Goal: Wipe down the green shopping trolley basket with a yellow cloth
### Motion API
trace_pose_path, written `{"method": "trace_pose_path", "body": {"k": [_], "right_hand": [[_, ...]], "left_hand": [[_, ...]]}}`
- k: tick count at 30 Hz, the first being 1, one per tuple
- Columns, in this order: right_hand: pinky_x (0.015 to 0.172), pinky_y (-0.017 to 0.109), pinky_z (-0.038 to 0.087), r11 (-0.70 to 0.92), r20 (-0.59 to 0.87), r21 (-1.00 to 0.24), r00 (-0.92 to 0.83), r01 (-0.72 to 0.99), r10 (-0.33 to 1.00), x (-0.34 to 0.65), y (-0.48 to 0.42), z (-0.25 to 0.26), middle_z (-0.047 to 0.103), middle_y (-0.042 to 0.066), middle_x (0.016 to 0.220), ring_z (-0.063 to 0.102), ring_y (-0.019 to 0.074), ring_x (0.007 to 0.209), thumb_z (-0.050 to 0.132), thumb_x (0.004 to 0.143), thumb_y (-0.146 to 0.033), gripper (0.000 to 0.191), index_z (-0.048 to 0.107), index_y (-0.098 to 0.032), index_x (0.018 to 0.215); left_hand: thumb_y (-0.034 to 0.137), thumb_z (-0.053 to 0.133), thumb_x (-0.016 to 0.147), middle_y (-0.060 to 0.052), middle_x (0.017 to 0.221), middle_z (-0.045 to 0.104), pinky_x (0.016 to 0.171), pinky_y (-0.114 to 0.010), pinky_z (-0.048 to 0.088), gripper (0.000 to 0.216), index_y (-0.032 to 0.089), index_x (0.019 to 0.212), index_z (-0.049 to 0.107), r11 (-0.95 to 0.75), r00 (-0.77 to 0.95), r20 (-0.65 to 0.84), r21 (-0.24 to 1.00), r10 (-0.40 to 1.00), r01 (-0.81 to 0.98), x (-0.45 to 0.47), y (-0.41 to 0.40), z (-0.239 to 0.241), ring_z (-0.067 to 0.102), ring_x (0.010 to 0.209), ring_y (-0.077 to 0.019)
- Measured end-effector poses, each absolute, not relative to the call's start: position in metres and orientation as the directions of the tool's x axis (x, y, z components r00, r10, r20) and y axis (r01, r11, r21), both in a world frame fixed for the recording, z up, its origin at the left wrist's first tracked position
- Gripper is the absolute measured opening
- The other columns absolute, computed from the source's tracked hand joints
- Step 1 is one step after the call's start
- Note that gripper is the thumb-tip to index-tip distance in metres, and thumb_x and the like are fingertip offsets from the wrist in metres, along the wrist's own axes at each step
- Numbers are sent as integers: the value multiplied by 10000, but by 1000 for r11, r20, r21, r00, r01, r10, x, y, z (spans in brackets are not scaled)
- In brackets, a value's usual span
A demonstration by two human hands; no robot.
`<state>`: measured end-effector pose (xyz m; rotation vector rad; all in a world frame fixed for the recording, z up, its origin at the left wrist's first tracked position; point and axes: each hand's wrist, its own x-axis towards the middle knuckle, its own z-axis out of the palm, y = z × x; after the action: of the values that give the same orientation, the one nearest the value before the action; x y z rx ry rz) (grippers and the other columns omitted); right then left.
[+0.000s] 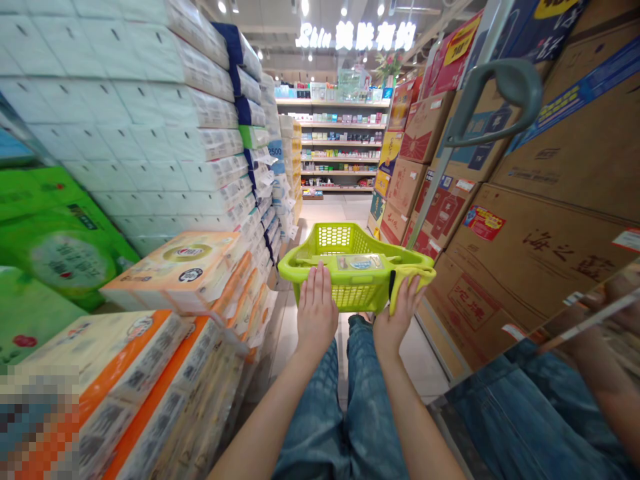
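A lime-green shopping basket (345,277) with lattice walls is in front of my legs, at the middle of the head view. My left hand (317,310) rests on its near rim, fingers straight and close together, holding nothing. At the rim's right end, my right hand (397,317) has its fingers bent over a folded yellow cloth (424,272), pressing it against the basket. A dark strip shows beside the cloth. A clear label plate (360,261) lies along the near rim. From the basket's right end a long pole rises to a grey loop handle (530,93).
Stacked tissue packs (175,273) line the left side, with taller white packs (125,100) behind. Cardboard cartons (540,260) form the right side. Between them runs a narrow tiled aisle (333,210) towards stocked shelves (340,143). A reflective panel (565,400) stands at the lower right.
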<state>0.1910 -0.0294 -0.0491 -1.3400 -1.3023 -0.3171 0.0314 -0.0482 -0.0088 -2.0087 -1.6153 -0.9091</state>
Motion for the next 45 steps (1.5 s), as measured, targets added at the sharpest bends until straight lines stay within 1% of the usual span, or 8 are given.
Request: {"method": "trace_pose_path", "body": {"k": [3, 7, 9, 11, 18, 26, 35, 45], "right_hand": [[1156, 653, 193, 349, 809, -467, 232, 813, 540, 158, -37, -41, 116, 55, 1640, -49, 292, 1507, 331, 767, -16, 850, 116, -222, 1563], [1174, 614, 188, 436, 807, -149, -146, 888, 573, 136, -43, -39, 359, 29, 1565, 14, 281, 1509, 382, 810, -1, 750, 340, -284, 1503], [1178, 597, 191, 435, 807, -72, -204, 898, 554, 148, -41, -42, 424, 25, 1528, 55, 267, 1508, 387, 818, 5, 732, 376, -300, 1484], [1170, 600, 210, 392, 837, -102, -133, 914, 531, 172, -36, -45, 406, 42, 1538, 69, 268, 1508, 383, 815, 2, 760, 312, -292, 1513], [1150, 653, 209, 265, 815, -477, 308, 838, 492, 206, -30, -40, 171, 71, 1629, -6, 286, 1509, 329, 724, -9, 880, 146, -216, 1559], [1185, 571, 186, 440, 790, -90, -205, 893, 577, 146, -47, -26, 441, 13, 1516, 83, 264, 1506, 371, 831, -8, 744, 315, -305, 1511], [1158, 560, 243, 118, 725, -353, 192, 928, 662, 220, -42, 2, 371, 19, 1558, 132, 266, 1498, 388, 687, -8, 863, 311, -239, 1515], [1159, 547, 194, 377, 514, -147, -255, 914, 819, 130, -46, 63, 496, 6, 1478, 326, 257, 1422, 432, 819, -43, 636, 486, -289, 1403]], "left_hand": [[145, 441, 867, -169, 1587, 270, 1192, -461, 259, 712, 29, 1521, 181, -238, 118, 696, 79, 709, 968, 31, -48, -9, 195, 1489, -272], [148, 430, 882, -180, 1584, 271, 1187, -455, 272, 678, 20, 1511, 210, -222, 125, 692, 53, 711, 974, 28, -47, -11, 200, 1488, -269], [146, 427, 882, -173, 1587, 266, 1188, -454, 272, 682, 31, 1516, 201, -228, 133, 693, 46, 709, 972, 27, -47, -11, 197, 1489, -265], [137, 428, 874, -161, 1591, 264, 1189, -458, 269, 699, 44, 1523, 187, -237, 136, 692, 52, 709, 970, 26, -47, -12, 191, 1491, -264], [130, 445, 857, -174, 1585, 272, 1186, -476, 273, 722, 29, 1521, 181, -247, 111, 703, 95, 703, 964, 32, -47, -10, 193, 1489, -276], [133, 425, 871, -176, 1582, 279, 1180, -470, 284, 713, 39, 1527, 162, -235, 116, 702, 74, 702, 969, 28, -45, -12, 205, 1487, -276], [126, 440, 861, -170, 1586, 274, 1191, -468, 258, 731, 47, 1530, 155, -259, 110, 698, 111, 707, 959, 31, -47, -9, 204, 1486, -275], [111, 405, 863, -152, 1584, 290, 1193, -470, 267, 722, 73, 1539, 153, -218, 94, 698, 91, 710, 972, 29, -46, -12, 212, 1486, -262]]}}
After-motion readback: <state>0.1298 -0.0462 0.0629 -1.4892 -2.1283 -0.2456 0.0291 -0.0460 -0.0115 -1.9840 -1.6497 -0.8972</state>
